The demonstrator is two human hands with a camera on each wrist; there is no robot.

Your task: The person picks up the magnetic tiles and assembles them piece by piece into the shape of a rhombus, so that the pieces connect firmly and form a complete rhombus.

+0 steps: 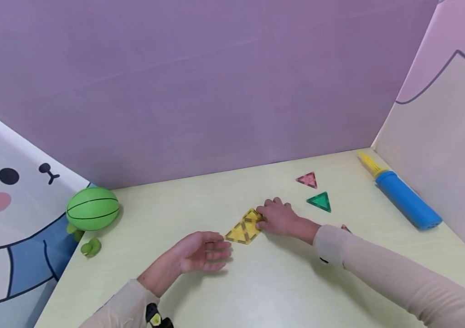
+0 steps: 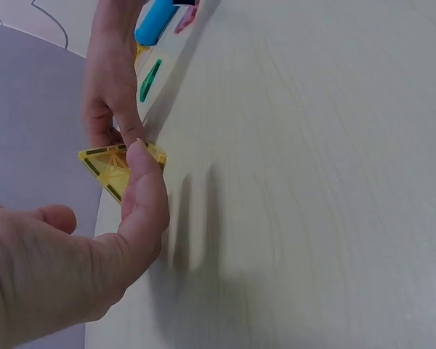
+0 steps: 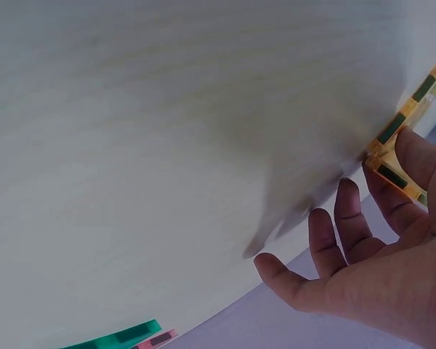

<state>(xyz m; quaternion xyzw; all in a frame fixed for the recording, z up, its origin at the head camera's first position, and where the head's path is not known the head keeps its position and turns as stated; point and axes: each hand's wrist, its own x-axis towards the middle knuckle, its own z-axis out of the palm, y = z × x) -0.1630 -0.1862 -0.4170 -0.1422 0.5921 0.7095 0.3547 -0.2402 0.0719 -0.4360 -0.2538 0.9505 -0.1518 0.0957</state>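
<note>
Yellow see-through triangular magnetic tiles (image 1: 244, 231) stand joined edge to edge near the middle of the table, some faces tilted up from it. My right hand (image 1: 279, 217) pinches their right end between thumb and index finger, the other fingers spread loosely, as the right wrist view shows. My left hand (image 1: 205, 253) hovers at the left end with relaxed fingers, the palm turned toward the tiles. In the left wrist view its fingertip overlaps the yellow tiles (image 2: 109, 163). A green triangular tile (image 1: 320, 201) and a pink one (image 1: 307, 180) lie behind my right hand.
A blue pump (image 1: 406, 198) with a yellow nozzle lies along the right wall. At the left edge sit a green ball (image 1: 93, 208) and a small green toy (image 1: 90, 248). Another pink piece (image 1: 345, 228) is mostly hidden behind the right sleeve. A purple wall (image 1: 216, 91) closes the back.
</note>
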